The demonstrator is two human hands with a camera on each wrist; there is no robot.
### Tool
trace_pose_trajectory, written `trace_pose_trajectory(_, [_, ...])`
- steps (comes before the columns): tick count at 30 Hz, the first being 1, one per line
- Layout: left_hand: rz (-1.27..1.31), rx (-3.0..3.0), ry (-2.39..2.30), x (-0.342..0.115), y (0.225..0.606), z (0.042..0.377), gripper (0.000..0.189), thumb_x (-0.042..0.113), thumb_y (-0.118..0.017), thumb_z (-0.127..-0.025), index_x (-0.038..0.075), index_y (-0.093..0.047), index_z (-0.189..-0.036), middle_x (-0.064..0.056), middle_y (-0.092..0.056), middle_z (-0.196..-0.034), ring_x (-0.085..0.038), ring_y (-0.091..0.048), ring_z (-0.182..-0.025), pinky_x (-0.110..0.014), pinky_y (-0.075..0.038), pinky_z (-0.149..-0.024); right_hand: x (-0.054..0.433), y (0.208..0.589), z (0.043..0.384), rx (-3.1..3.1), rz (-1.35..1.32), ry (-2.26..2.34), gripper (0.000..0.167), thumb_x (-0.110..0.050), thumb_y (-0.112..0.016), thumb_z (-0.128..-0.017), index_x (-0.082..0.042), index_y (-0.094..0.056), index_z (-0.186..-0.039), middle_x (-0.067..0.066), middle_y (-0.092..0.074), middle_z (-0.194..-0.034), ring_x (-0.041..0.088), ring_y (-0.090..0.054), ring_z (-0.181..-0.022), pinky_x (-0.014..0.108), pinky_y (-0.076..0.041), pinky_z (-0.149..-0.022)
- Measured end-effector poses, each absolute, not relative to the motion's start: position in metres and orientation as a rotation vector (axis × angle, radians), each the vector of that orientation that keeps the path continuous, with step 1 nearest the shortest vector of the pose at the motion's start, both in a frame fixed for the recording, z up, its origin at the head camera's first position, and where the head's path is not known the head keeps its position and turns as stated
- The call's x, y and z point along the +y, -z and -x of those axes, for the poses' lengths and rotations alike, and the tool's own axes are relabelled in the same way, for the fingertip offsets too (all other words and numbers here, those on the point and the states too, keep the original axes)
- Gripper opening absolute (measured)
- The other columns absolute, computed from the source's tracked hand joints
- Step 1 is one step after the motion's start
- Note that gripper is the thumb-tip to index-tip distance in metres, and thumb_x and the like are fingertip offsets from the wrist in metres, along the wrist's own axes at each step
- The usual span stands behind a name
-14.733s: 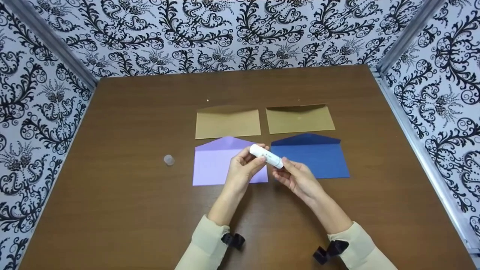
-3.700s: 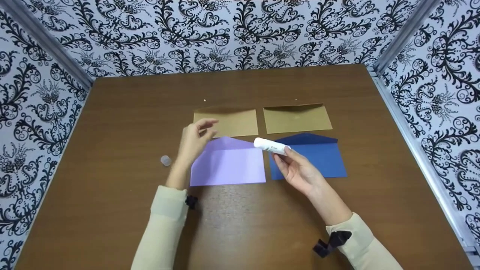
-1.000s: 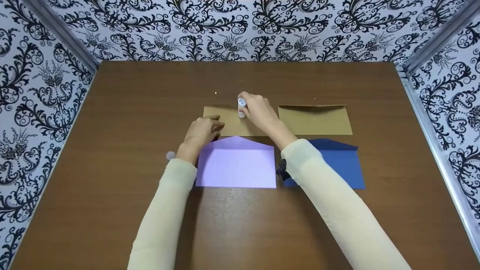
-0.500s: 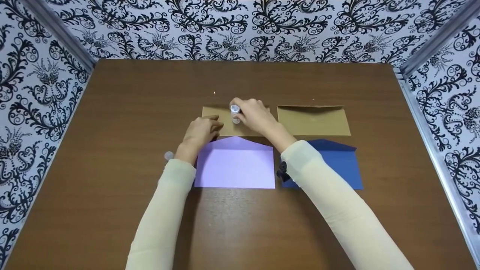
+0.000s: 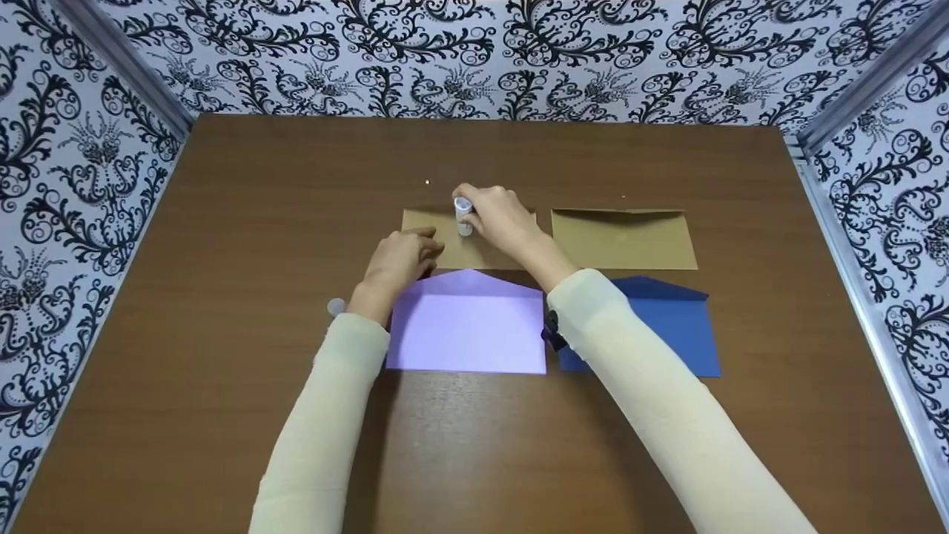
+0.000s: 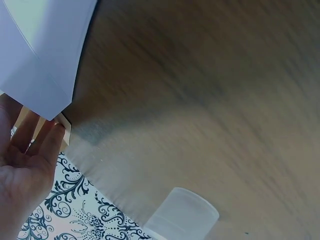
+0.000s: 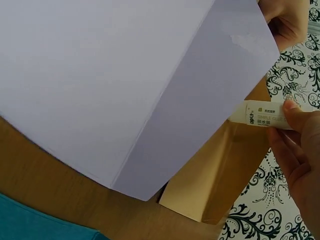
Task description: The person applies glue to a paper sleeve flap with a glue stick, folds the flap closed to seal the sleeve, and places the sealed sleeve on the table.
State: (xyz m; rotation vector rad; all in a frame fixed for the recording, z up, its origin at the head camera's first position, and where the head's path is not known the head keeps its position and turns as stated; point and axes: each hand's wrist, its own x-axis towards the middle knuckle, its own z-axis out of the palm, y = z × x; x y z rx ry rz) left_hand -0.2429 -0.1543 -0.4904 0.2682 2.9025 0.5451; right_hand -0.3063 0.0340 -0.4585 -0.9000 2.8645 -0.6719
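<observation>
My right hand (image 5: pixel 506 222) pinches a white glue stick (image 5: pixel 463 216), held upright over the left gold envelope (image 5: pixel 482 256). In the right wrist view the label of the glue stick (image 7: pixel 260 113) shows, and its far end meets the gold envelope (image 7: pixel 200 185) behind the lilac flap. At the same envelope's left end rests my left hand (image 5: pixel 398 259), its fingers extended over the paper. The left wrist view has the left hand (image 6: pixel 30 160) at the envelope's corner. Just below lies a lilac envelope (image 5: pixel 467 334), flap raised toward the gold one.
A second gold envelope (image 5: pixel 623 245) lies to the right, with a blue envelope (image 5: pixel 675 334) below it, partly covered by the right sleeve. Left of the left wrist stands a translucent cap (image 5: pixel 336 306). Patterned walls border the brown table (image 5: pixel 445 445) behind and at both sides.
Earlier both hands held the glue stick above the lilac envelope. The left hand then went to the left gold envelope, and the right hand brought the stick there, lately shifting it left and slightly back.
</observation>
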Motion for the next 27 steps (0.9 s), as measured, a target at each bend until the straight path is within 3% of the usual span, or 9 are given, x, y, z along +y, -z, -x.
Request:
trace_pose_trajectory(17, [-0.247, 2.896, -0.587, -0.153, 0.490, 0.244, 0.031, 0.017, -0.069, -0.095, 0.019, -0.071, -0.125, -0.002, -0.053, -0.150, -0.042, -0.056, -0.129, -0.050, -0.050, -0.107, 0.054, 0.447, 0.309, 2.899, 0.831, 0.602, 0.027, -0.015, -0.066, -0.096, -0.011, -0.064, -0.122, 0.016, -0.072, -0.113, 0.039, -0.068, -0.103, 0.047, -0.058, -0.091])
trace_pose_trajectory(27, [-0.273, 2.893, -0.558, -0.156, 0.491, 0.244, 0.033, 0.018, -0.068, -0.095, 0.019, -0.070, -0.128, -0.003, -0.052, -0.151, -0.042, -0.056, -0.128, -0.050, -0.050, -0.106, 0.050, 0.443, 0.300, 2.826, 0.850, 0.645, 0.026, -0.016, -0.066, -0.096, -0.010, -0.066, -0.121, 0.014, -0.073, -0.113, 0.035, -0.069, -0.102, 0.043, -0.059, -0.090])
